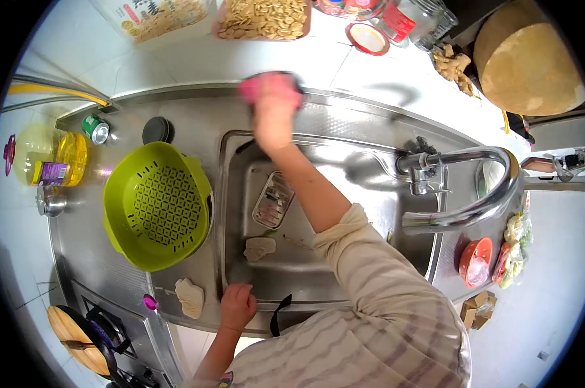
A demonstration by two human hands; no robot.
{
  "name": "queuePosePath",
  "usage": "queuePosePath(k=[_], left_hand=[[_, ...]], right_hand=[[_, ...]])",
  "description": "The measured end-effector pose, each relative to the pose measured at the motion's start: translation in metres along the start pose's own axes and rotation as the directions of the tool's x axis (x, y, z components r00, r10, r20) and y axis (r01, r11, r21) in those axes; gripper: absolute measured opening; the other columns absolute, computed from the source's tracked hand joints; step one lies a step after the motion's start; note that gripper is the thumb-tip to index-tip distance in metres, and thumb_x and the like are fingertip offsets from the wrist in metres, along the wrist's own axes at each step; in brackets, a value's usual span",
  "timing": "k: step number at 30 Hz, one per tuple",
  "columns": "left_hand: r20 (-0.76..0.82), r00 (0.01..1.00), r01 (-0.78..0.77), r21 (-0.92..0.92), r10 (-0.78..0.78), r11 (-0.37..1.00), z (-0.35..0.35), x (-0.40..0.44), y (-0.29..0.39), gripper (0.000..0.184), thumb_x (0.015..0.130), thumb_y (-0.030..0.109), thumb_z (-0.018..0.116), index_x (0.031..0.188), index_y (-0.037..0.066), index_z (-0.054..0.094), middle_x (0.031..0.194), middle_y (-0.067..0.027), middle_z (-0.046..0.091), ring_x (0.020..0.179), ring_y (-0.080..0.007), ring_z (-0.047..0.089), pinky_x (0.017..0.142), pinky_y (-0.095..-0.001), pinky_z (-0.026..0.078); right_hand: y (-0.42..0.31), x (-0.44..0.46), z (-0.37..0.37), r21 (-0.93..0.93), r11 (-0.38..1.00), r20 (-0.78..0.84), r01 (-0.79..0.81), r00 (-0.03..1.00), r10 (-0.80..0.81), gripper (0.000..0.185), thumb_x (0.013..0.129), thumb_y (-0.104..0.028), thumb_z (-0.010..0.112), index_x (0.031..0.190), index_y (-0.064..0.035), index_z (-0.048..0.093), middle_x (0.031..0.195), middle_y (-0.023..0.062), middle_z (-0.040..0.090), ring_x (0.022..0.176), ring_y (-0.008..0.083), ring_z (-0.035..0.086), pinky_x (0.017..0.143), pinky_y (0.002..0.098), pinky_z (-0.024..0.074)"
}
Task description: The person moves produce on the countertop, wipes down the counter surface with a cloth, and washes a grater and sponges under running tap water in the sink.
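Observation:
My right hand reaches across the sink to its back rim. It presses on a pink cloth with a dark edge, smeared by motion. At the front rim of the sink rests my left hand, fingers laid down with nothing visible in them. Inside the basin are a small rectangular metal tray and a pale, wrinkled cloth or sponge. A similar pale piece lies on the counter left of my left hand.
A green colander stands left of the sink, near an oil bottle and a green can. The curved faucet arches over the right side. Behind are a container of flat seeds, glass jars and ginger.

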State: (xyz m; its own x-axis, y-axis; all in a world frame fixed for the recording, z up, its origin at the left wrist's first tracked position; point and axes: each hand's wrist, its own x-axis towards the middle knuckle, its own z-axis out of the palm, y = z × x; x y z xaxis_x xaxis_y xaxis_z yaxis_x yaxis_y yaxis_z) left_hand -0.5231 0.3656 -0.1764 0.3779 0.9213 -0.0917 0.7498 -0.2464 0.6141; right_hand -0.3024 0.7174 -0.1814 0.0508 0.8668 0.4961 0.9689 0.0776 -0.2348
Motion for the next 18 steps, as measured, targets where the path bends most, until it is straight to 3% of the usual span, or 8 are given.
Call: queuePosePath(k=[1, 2, 5, 9, 11, 14, 17, 18], left_hand=[[0.068, 0.997, 0.046, -0.030, -0.043, 0.999, -0.003, 0.003, 0.004, 0.032, 0.068, 0.001, 0.058, 0.100, 0.002, 0.057, 0.097, -0.0148, 0.057, 0.089, -0.0343, 0.054, 0.081, -0.0417, 0.047], [0.067, 0.997, 0.036, -0.018, -0.034, 0.999, -0.003, 0.012, 0.007, 0.032, 0.068, 0.001, 0.058, 0.100, 0.002, 0.057, 0.097, -0.0148, 0.057, 0.089, -0.0343, 0.054, 0.081, -0.0417, 0.047], [-0.091, 0.995, -0.042, -0.003, 0.042, 0.999, -0.015, 0.088, 0.046, 0.052, 0.071, 0.003, 0.056, 0.123, 0.005, 0.049, 0.127, -0.0170, 0.045, 0.118, -0.0394, 0.040, 0.097, -0.0465, 0.035], [-0.261, 0.914, -0.297, 0.093, 0.312, 0.950, -0.028, 0.227, 0.108, 0.055, 0.076, 0.006, 0.056, 0.130, 0.010, 0.046, 0.139, -0.0161, 0.036, 0.129, -0.0423, 0.029, 0.103, -0.0508, 0.029], [-0.282, 0.859, -0.422, 0.083, 0.428, 0.903, -0.019, 0.289, 0.132, 0.054, 0.078, 0.007, 0.056, 0.132, 0.010, 0.045, 0.141, -0.0151, 0.034, 0.131, -0.0406, 0.027, 0.105, -0.0498, 0.026], [-0.295, 0.829, -0.484, 0.050, 0.476, 0.874, 0.004, 0.339, 0.158, 0.054, 0.080, 0.007, 0.054, 0.133, 0.009, 0.044, 0.142, -0.0143, 0.033, 0.132, -0.0390, 0.026, 0.106, -0.0476, 0.025], [-0.329, 0.823, -0.492, -0.003, 0.464, 0.871, 0.012, 0.351, 0.156, 0.053, 0.081, 0.006, 0.054, 0.133, 0.009, 0.044, 0.142, -0.0143, 0.033, 0.132, -0.0383, 0.027, 0.106, -0.0471, 0.025], [-0.362, 0.817, -0.497, -0.048, 0.449, 0.866, 0.012, 0.353, 0.151, 0.053, 0.081, 0.006, 0.053, 0.133, 0.010, 0.044, 0.142, -0.0145, 0.033, 0.132, -0.0384, 0.027, 0.106, -0.0474, 0.024]], right_hand=[[-0.007, 0.008, -0.010, -0.079, 0.972, 0.301, 0.220, 0.935, -0.187, 0.055, 0.066, -0.009, 0.060, 0.120, -0.0009, 0.052, 0.132, 0.0195, 0.043, 0.129, 0.0311, 0.033, 0.103, 0.0449, 0.0287], [0.003, -0.006, -0.012, 0.105, 0.848, 0.010, 0.520, 0.852, -0.524, 0.048, 0.070, -0.010, 0.057, 0.118, -0.0039, 0.055, 0.133, 0.0093, 0.045, 0.125, 0.0282, 0.038, 0.100, 0.0451, 0.0319], [0.047, 0.001, -0.036, 0.118, 0.837, 0.017, 0.534, 0.842, -0.540, 0.045, 0.074, -0.013, 0.054, 0.118, -0.0086, 0.056, 0.133, 0.0021, 0.046, 0.124, 0.0264, 0.039, 0.100, 0.0453, 0.0321], [0.147, -0.046, -0.085, 0.149, 0.975, -0.006, 0.164, 0.986, -0.165, 0.040, 0.072, -0.005, 0.053, 0.112, -0.0094, 0.058, 0.130, 0.0199, 0.045, 0.114, 0.0355, 0.048, 0.096, 0.0441, 0.0378], [0.199, -0.081, -0.096, 0.075, 0.996, -0.196, -0.054, 0.978, 0.068, 0.055, 0.071, 0.005, 0.054, 0.124, -0.0098, 0.050, 0.130, 0.0284, 0.040, 0.119, 0.0432, 0.042, 0.102, 0.0464, 0.0320], [0.209, -0.080, -0.098, 0.352, 0.811, -0.441, -0.468, 0.681, 0.585, 0.060, 0.077, 0.007, 0.048, 0.135, -0.0025, 0.036, 0.137, 0.0321, 0.029, 0.128, 0.0447, 0.029, 0.107, 0.0456, 0.0245], [0.170, -0.056, -0.069, 0.412, 0.779, -0.346, -0.474, 0.709, 0.614, 0.066, 0.082, 0.000, 0.046, 0.142, 0.0019, 0.017, 0.145, 0.0319, 0.011, 0.136, 0.0414, 0.013, 0.111, 0.0449, 0.0088], [0.154, -0.054, -0.043, 0.322, 0.861, -0.399, -0.394, 0.768, 0.501, 0.065, 0.088, -0.008, 0.043, 0.144, -0.0006, 0.011, 0.147, 0.0280, 0.008, 0.138, 0.0385, 0.008, 0.111, 0.0461, 0.0069]])
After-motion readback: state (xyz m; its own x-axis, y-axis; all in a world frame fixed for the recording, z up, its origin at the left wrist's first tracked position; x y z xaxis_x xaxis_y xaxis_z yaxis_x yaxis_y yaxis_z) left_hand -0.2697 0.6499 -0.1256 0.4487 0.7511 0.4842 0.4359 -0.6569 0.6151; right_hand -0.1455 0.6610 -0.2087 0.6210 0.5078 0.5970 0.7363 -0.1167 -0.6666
